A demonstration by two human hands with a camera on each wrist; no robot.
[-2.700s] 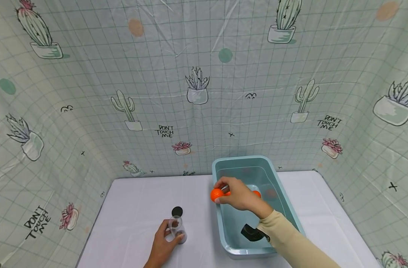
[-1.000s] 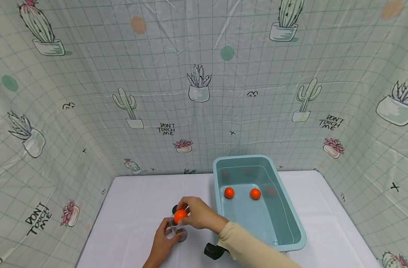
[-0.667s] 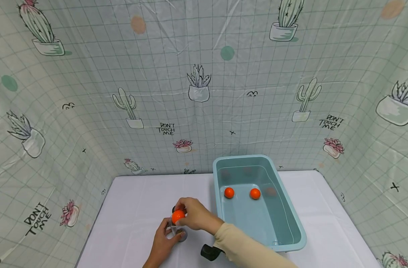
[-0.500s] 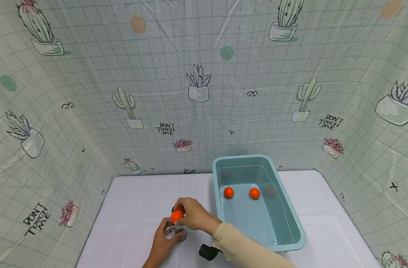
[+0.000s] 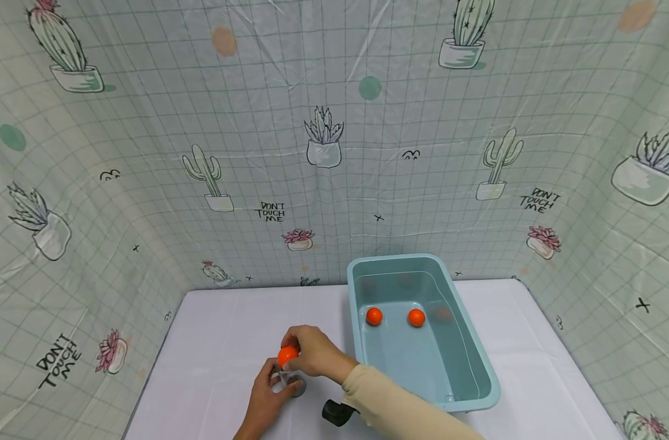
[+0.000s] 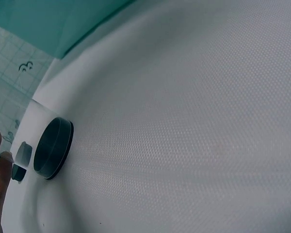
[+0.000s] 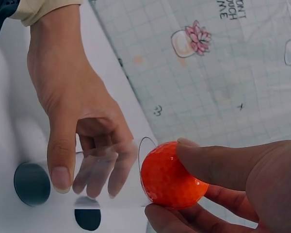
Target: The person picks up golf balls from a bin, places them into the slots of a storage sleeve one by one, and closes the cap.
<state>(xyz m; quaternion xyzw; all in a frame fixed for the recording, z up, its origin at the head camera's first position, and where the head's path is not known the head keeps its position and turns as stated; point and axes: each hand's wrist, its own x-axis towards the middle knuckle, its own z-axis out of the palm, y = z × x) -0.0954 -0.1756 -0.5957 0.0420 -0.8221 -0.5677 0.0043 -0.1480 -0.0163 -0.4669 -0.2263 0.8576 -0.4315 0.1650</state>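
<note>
At the tube mouth: right hand (image 7: 242,189) pinches orange ball (image 7: 172,180).
Left hand (image 7: 75,126) curls around clear tube (image 7: 106,174). Ball likely light, smooth; fingertip grip suits.

Beige long sleeve (image 5: 400,409), black wrist strap (image 5: 334,412)

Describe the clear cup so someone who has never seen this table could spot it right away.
Start at the big teal tub on the white table, then look to its left, near the front edge. There the left hand holds a small see-through tube upright, while the right hand holds an orange ball at its mouth. It is the only transparent thing; a black cap lies beside it.
</note>
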